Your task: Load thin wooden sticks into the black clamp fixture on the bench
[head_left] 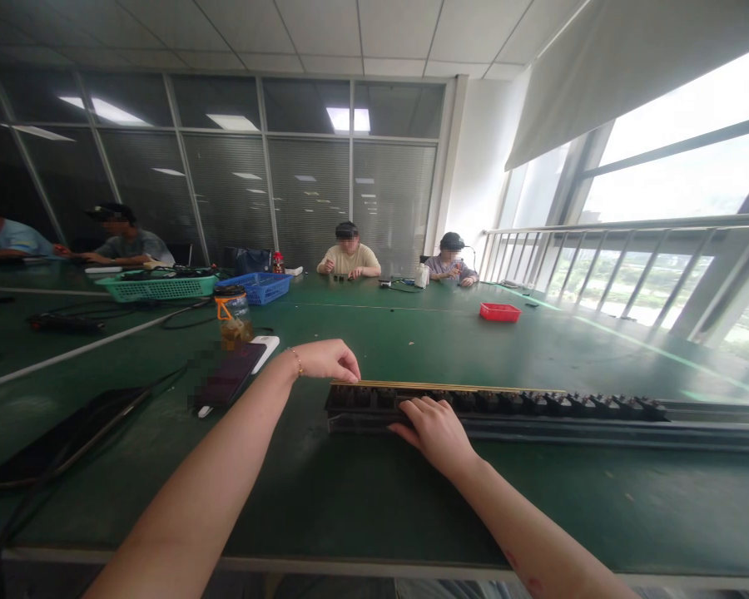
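A long black rail [537, 433] lies across the table in front of me, carrying a row of small black parts [505, 403]. Thin brass-coloured rods [468, 387] run along the far side of that row. My left hand [324, 359] is closed in a pinch at the left end of the rods; the fingertips are partly hidden. Over the rail's left portion, my right hand [437, 428] has its fingers curled across the black parts and its thumb on the near side. What lies under those fingers is hidden.
Left of the rail are a phone [234, 374], a bottle [233, 316] and a dark tablet-like device [62, 437] with a cable. Green [156, 287] and blue baskets [259, 289] stand farther back; a red tray [499, 312] sits right. Several people work at the far side.
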Demonstrator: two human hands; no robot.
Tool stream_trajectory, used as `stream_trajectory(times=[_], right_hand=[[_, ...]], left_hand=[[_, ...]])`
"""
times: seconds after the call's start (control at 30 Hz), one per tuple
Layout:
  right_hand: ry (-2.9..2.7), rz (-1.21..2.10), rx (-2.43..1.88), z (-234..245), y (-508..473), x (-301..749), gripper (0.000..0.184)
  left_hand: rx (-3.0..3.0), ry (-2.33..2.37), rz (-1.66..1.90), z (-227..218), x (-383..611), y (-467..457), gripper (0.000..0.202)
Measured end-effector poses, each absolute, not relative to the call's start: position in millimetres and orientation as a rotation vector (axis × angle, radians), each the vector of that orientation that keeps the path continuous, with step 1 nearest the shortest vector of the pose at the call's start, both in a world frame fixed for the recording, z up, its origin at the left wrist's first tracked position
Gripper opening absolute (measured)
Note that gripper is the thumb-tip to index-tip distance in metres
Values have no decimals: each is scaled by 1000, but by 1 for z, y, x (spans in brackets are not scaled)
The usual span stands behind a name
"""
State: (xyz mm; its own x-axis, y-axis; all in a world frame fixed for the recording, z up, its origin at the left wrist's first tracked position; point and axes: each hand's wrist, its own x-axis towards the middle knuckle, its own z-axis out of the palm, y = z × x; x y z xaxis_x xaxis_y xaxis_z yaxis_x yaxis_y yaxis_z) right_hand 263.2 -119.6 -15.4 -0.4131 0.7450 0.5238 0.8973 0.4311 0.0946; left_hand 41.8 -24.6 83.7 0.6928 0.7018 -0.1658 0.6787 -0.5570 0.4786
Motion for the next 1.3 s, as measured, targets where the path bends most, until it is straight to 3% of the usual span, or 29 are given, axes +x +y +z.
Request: stream_trajectory(times=[0.4, 0.67, 0.9, 1.1, 1.3], right_hand=[[-2288, -477, -1389, -15, -119, 264, 25], [-2288, -488, -1396, -15, -120, 263, 26], [-2284, -469, -1413, -13, -119, 263, 24], [-2282, -460, -1424, -14, -119, 262, 24], [-2284, -476, -1422, -12, -119, 261, 25]], left_hand=[[2440, 1051, 101, 83, 39, -21, 33], [2748, 1381, 436, 90, 42, -23, 25], [2780, 1603, 557, 49, 32, 8, 25], [2743, 1650, 432, 7, 31, 19, 26], [2698, 1730, 348, -7, 31, 19, 29]])
